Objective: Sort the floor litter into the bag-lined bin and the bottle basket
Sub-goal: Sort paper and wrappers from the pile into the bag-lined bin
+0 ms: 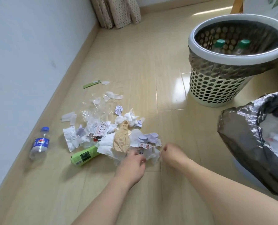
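Litter pile (pixel 117 135): crumpled paper, tissue, wrappers on floor (pixel 151 78), centre.
My left hand (pixel 131 168): fingers curled into near edge of pile, gripping white paper.
My right hand (pixel 169 153): fingers curled at pile's right edge; whether pinching paper, cannot tell.
Green bottle (pixel 84 155): lying, partly under pile.
Blue-capped bottle (pixel 40 143): lying left, near wall.
Perforated basket (pixel 216 88): far right, two green-capped bottles inside.
Bag-lined bin (pixel 242 132): near right.

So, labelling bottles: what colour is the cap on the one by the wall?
Blue, on the clear bottle, seen in the head view.
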The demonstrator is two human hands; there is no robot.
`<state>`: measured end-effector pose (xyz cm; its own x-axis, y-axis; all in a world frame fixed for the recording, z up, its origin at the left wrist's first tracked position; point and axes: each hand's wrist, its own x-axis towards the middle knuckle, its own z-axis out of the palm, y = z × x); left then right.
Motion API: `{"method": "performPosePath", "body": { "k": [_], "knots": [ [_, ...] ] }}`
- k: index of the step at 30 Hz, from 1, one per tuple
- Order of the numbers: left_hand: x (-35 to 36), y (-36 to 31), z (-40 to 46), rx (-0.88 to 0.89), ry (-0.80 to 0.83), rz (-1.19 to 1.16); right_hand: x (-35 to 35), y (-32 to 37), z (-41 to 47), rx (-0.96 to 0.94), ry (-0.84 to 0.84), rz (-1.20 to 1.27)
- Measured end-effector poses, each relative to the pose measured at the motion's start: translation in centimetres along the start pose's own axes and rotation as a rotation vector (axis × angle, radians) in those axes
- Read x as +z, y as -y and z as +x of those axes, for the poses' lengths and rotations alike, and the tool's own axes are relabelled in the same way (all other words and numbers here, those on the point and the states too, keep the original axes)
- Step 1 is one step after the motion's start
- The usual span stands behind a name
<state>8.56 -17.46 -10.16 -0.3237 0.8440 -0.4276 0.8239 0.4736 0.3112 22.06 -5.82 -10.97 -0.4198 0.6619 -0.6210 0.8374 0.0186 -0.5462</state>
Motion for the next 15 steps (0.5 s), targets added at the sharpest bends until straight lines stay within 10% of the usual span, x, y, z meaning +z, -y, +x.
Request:
{"method": "performPosePath", "body": {
  "k": [7,15],
  "knots": [
    [1.6,0.2,1.7,0.163,0.091,0.225,1.5,-0.4,2.4,0.038,-0.062,0.126],
    [-4.5,2.7,-0.5,-0.024,-0.034,-0.271,1.7,2.2,0.5,0.049,0.023,-0.085]
  ]
}}
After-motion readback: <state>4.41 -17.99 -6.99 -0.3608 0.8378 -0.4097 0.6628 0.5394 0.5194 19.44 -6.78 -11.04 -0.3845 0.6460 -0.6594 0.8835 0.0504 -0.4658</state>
